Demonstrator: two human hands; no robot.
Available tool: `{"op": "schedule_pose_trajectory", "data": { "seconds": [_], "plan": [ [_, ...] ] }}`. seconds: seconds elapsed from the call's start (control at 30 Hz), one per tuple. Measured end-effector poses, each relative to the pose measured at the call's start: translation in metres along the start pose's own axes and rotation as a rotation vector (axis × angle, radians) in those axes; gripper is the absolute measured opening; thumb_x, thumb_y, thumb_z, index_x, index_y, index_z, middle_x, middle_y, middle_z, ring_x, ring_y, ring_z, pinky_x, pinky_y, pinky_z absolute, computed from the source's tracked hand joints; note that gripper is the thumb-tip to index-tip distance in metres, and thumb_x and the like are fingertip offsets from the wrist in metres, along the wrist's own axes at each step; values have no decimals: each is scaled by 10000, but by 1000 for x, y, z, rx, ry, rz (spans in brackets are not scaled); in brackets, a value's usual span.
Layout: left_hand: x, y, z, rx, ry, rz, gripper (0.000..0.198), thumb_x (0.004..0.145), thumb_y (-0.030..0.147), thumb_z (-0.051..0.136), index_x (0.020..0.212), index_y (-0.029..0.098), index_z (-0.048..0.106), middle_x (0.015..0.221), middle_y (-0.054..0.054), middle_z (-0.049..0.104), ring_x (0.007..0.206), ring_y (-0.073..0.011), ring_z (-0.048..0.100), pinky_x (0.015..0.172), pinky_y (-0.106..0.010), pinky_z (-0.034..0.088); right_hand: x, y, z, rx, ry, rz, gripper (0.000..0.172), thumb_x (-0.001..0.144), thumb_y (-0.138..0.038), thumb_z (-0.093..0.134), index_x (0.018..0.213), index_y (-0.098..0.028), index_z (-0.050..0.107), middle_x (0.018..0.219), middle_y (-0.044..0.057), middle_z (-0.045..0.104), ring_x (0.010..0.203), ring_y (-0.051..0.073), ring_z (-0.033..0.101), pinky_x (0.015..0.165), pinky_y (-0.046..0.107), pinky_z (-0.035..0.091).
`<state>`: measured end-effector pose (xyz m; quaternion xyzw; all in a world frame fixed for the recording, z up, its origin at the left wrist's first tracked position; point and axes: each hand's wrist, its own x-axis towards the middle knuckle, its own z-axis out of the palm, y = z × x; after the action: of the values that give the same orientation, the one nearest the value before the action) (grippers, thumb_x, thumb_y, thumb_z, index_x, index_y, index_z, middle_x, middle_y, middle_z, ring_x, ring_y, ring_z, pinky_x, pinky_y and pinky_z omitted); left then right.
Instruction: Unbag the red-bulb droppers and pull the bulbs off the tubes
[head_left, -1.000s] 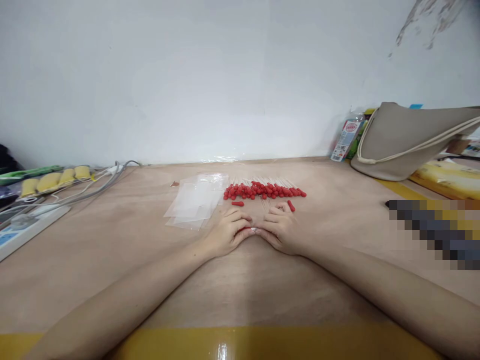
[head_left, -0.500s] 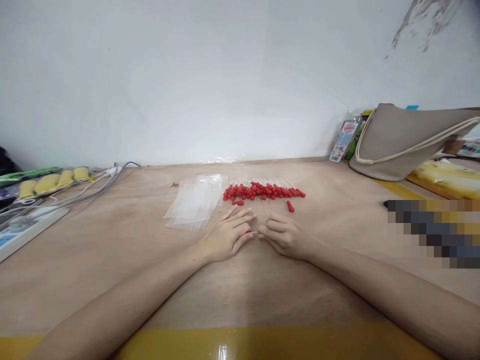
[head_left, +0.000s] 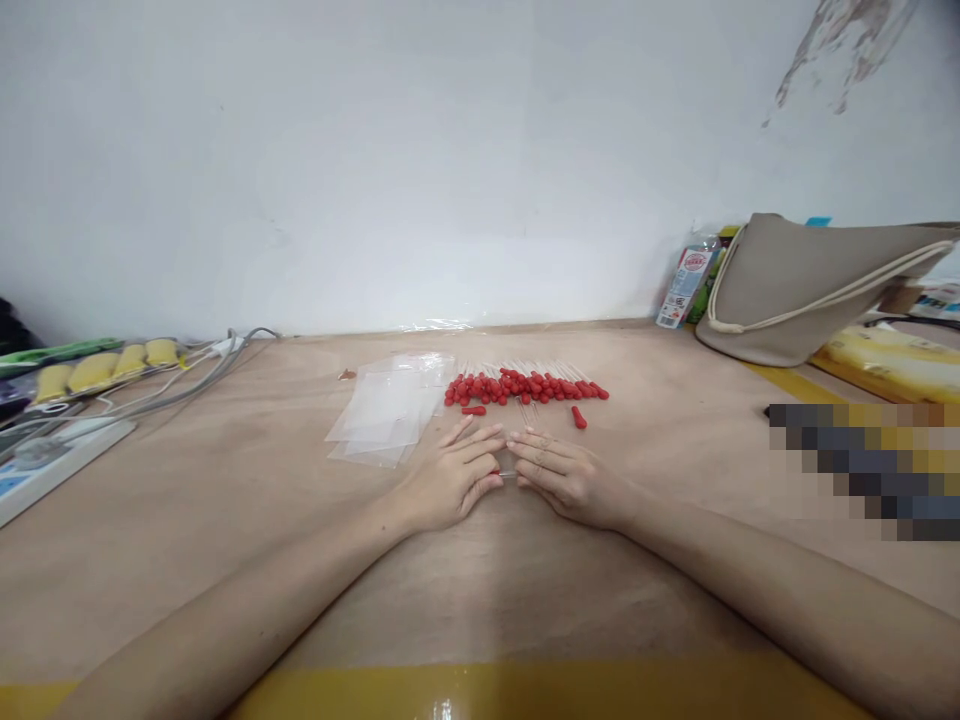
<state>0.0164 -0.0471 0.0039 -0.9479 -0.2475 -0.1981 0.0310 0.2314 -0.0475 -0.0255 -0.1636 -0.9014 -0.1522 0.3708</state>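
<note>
My left hand (head_left: 450,475) and my right hand (head_left: 566,472) rest on the wooden table (head_left: 480,580), fingertips meeting in the middle. Between them lies a small clear dropper tube with a red cap (head_left: 504,472). My left thumb and finger pinch its red end, and my right fingertips pinch the clear end, while the other fingers lie stretched out. Just beyond the hands is a row of several red-capped droppers (head_left: 525,386). Two loose red caps (head_left: 473,410) (head_left: 578,417) lie nearer to me. A stack of clear plastic bags (head_left: 386,410) sits to the left of the row.
A beige bag (head_left: 795,290) and packets (head_left: 686,283) stand at the back right against the white wall. Yellow packaging (head_left: 892,362) lies beside the bag. At the left are a power strip (head_left: 52,460), grey cables (head_left: 187,380) and yellow items (head_left: 97,365). Yellow tape (head_left: 525,695) edges the table front.
Both hands have uncurled from bent knuckles to stretched fingers and shifted slightly away from me; the small dropper stays pinched between them.
</note>
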Motion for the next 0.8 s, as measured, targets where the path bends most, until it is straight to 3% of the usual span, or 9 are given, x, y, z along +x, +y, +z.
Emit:
{"op": "schedule_pose_trajectory", "data": {
  "seconds": [0.1,0.2,0.3,0.4,0.53,0.7,0.8],
  "plan": [
    [-7,-6,-3,-28,5,-39,255,905,253,357,848,190,598,1220,-64,562,1255,-188,385,1098,-461,207,-7,5,-5,28,18,17,229,859,-153,458,1048,-155,587,1132,105,606,1162,198,486,975,407,456],
    [-20,-19,-6,-31,56,-168,260,909,234,335,916,198,592,1196,-59,566,1210,-194,429,1047,-443,293,-17,15,-15,0,48,165,219,865,-173,450,1012,-199,610,1053,76,637,1049,190,563,894,389,498],
    [-26,-29,-3,-26,121,-230,220,899,271,385,877,196,591,1060,-69,580,1014,-188,527,880,-358,431,-23,22,-21,-89,8,320,194,865,-244,471,937,-209,648,825,57,651,791,169,602,724,332,499],
    [-20,-35,5,-33,238,-270,192,879,295,437,904,193,599,880,-57,520,805,-155,522,722,-290,462,-21,25,-20,-216,-33,417,250,873,-276,445,994,-190,645,655,40,582,641,153,544,625,294,428],
    [-11,-46,11,19,328,-403,225,870,221,404,1003,173,580,903,-71,456,817,-169,500,719,-308,464,-16,27,-16,-293,-72,540,333,857,-192,375,1131,-115,548,860,98,627,782,190,561,697,307,388],
    [-10,-60,10,35,300,-534,253,824,195,446,1069,178,509,920,-60,463,765,-158,527,704,-303,473,-9,32,-13,-373,-134,623,163,768,-143,436,822,-147,589,736,45,636,745,184,566,732,314,316],
    [-10,-62,11,-8,277,-588,185,821,252,484,994,189,498,911,-42,498,754,-156,549,709,-303,476,-6,32,-11,-374,-160,611,145,779,-157,451,782,-165,596,757,28,647,773,174,561,737,308,289]
  ]
}}
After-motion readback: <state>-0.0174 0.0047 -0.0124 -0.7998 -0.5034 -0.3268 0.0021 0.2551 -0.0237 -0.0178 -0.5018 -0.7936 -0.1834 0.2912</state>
